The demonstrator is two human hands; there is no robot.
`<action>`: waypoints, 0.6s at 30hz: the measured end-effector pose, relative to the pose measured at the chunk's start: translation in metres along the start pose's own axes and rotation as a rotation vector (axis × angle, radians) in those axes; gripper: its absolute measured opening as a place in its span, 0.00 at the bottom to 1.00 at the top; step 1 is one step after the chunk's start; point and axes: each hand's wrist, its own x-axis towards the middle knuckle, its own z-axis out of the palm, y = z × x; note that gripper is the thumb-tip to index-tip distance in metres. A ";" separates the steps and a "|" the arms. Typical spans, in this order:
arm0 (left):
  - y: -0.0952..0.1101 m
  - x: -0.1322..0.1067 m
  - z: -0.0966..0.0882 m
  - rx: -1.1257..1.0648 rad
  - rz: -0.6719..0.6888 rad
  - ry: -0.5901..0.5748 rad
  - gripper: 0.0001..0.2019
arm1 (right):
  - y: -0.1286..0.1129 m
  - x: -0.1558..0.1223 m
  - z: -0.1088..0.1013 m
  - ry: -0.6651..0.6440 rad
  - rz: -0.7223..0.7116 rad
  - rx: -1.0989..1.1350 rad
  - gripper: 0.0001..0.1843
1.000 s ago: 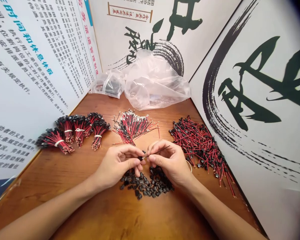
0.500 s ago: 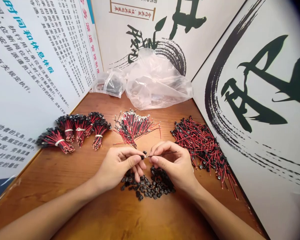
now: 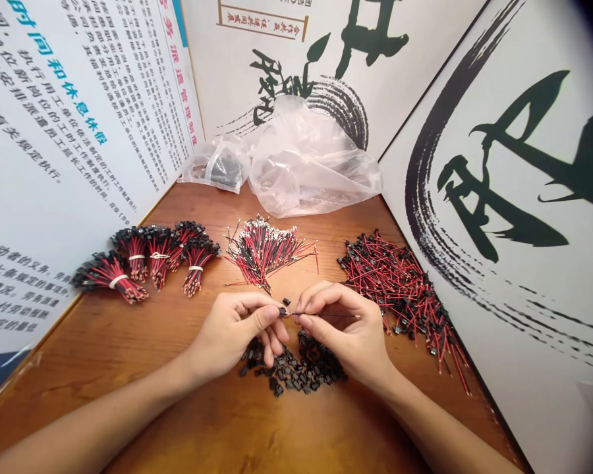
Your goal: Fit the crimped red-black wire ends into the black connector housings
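Between thumb and forefinger, my left hand (image 3: pixel 250 326) pinches a small black connector housing (image 3: pixel 282 312). My right hand (image 3: pixel 346 322) is closed on a thin black wire (image 3: pixel 333 315), whose metal-tipped end points left and meets the housing; how far it goes in is too small to tell. Just behind the fingertips another black housing (image 3: pixel 286 301) lies on the table. Below both hands spreads a pile of loose black housings (image 3: pixel 301 372), partly hidden by my fingers. Beyond the hands lies a heap of red and black wires (image 3: pixel 269 250) with bare metal terminals.
At the left are several tied bundles of wires with black connectors (image 3: pixel 128 253). A loose heap of red and black wired connectors (image 3: pixel 395 283) lies along the right panel. Clear plastic bags (image 3: pixel 311 164) stand at the back of the wooden table (image 3: pixel 188 408), between printed panels.
The wire's terminal end has come closer to the housing, and the wire's free end has dipped slightly to the right. My left hand stays nearly still, its lower fingers shifting a little.
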 end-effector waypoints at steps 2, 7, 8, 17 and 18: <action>0.000 0.000 0.000 0.007 0.004 0.001 0.19 | 0.000 -0.001 0.000 0.004 -0.006 -0.011 0.06; 0.001 -0.001 0.001 0.006 0.013 0.019 0.17 | -0.001 -0.003 0.000 0.013 -0.011 -0.077 0.05; 0.001 -0.001 0.001 0.006 0.014 0.018 0.17 | -0.002 -0.003 0.000 0.012 -0.017 -0.090 0.05; -0.002 -0.001 0.002 -0.053 0.015 0.040 0.16 | -0.002 -0.004 0.002 0.009 -0.020 -0.082 0.06; -0.002 -0.001 0.001 -0.059 0.007 0.034 0.16 | -0.002 -0.005 0.002 0.015 -0.020 -0.074 0.06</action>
